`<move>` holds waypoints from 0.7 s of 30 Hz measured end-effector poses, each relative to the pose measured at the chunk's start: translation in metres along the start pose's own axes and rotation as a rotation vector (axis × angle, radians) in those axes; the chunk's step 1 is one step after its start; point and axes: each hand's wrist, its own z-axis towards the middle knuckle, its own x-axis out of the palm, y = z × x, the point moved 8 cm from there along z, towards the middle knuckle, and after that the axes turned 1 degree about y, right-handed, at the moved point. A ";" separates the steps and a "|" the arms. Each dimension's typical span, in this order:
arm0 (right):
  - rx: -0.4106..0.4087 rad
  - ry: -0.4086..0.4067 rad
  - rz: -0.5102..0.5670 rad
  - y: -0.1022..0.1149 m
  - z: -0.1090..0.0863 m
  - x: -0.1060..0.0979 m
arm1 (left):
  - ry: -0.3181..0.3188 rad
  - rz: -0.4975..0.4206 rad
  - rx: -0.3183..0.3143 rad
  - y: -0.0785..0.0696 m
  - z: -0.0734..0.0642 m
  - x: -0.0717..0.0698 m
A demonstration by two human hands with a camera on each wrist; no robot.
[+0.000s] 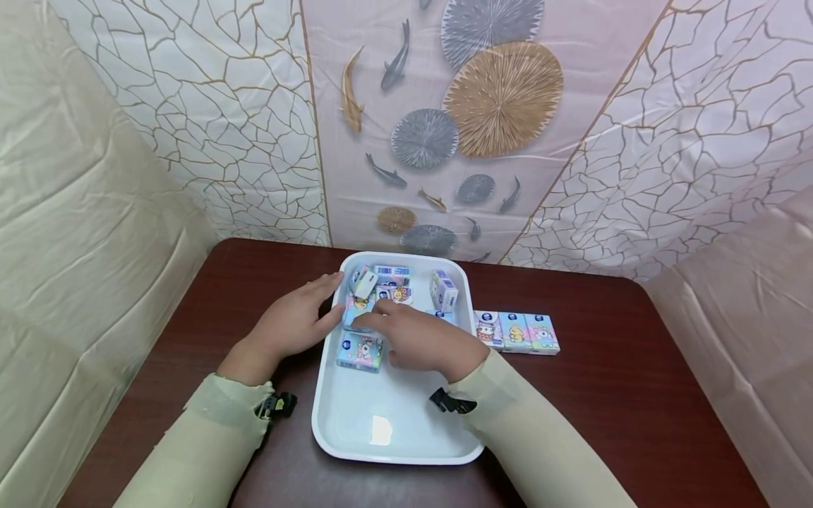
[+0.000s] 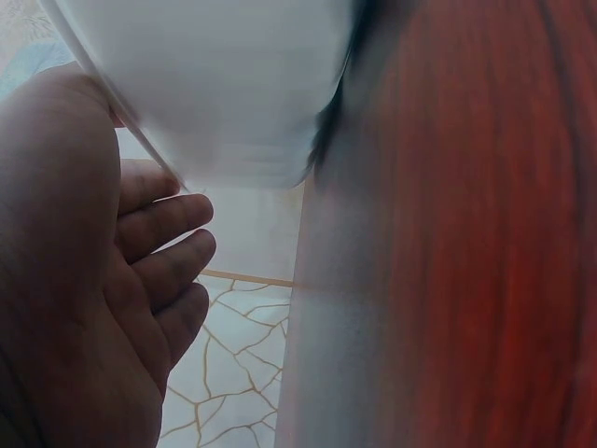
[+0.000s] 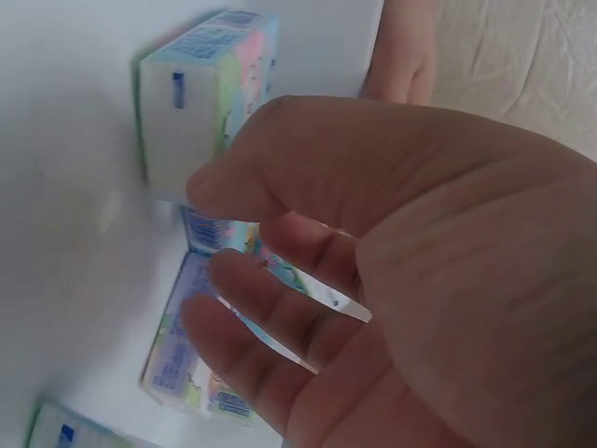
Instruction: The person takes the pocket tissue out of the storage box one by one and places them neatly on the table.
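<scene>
A white tray (image 1: 381,441) on the table holds several small printed tissue packs. My left hand (image 1: 292,317) rests against the tray's left rim, thumb over the edge, and the left wrist view shows its fingers loosely bent beside the tray wall. Inside the tray, my right hand (image 1: 422,342) reaches over the packs with fingers slightly bent. One tissue pack (image 1: 359,354) lies just in front of its thumb, and another pack (image 1: 357,312) lies beyond its fingertips. In the right wrist view, no pack shows between thumb and fingers; the fingers partly cover the packs behind them.
At the tray's far right a tissue pack (image 1: 443,291) stands on edge. A tilted pack (image 1: 365,282) leans at the far left corner. Outside the tray's right side, a row of packs (image 1: 516,333) lies on the dark wooden table (image 1: 610,395). Patterned cloth (image 1: 254,127) hangs behind.
</scene>
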 end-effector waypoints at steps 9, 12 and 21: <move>0.037 0.056 -0.007 -0.006 0.008 0.014 | 0.003 0.002 -0.004 0.001 0.001 0.001; 0.043 0.065 -0.006 -0.006 0.009 0.017 | 0.000 0.001 -0.005 0.001 0.001 0.001; 0.033 0.076 -0.043 -0.006 0.012 0.022 | 0.002 0.003 -0.012 0.002 0.001 0.002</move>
